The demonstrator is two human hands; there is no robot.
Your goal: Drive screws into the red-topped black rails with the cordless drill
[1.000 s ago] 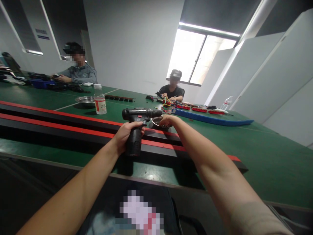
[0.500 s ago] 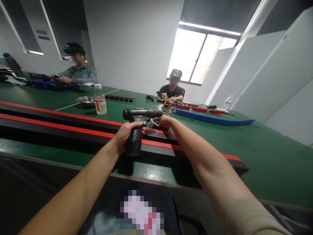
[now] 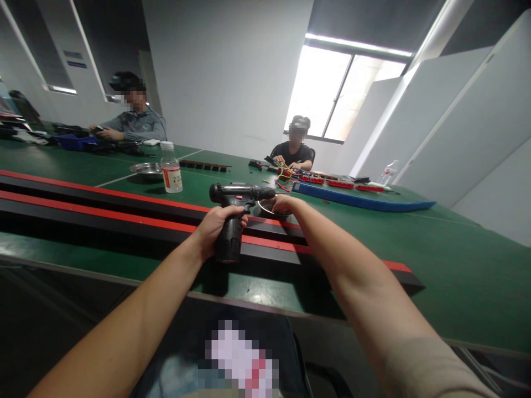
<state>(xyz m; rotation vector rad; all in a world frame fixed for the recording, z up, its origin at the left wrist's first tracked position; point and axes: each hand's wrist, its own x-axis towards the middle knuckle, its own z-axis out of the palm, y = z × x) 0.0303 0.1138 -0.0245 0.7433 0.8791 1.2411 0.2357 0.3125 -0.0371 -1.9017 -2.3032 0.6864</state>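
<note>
My left hand (image 3: pixel 215 226) is wrapped round the grip of a black cordless drill (image 3: pixel 229 235), whose chuck points right. The drill is held above two long black bars with red top faces (image 3: pixel 153 222). Beyond the chuck, my right hand (image 3: pixel 285 204) reaches down into a small round metal bowl (image 3: pixel 265 208) on the far side of the bars. Its fingertips are hidden inside the bowl, so what they touch does not show.
A labelled plastic bottle (image 3: pixel 171 171) and a metal dish (image 3: pixel 145 170) stand on the green table (image 3: pixel 456 265). Farther back lie a blue strip (image 3: pixel 360 200) and red parts with wires (image 3: pixel 311 179). Two other people sit across the table.
The view has shifted slightly. My left hand keeps the drill in the same place, and my right hand stays in the bowl with only a small movement.
</note>
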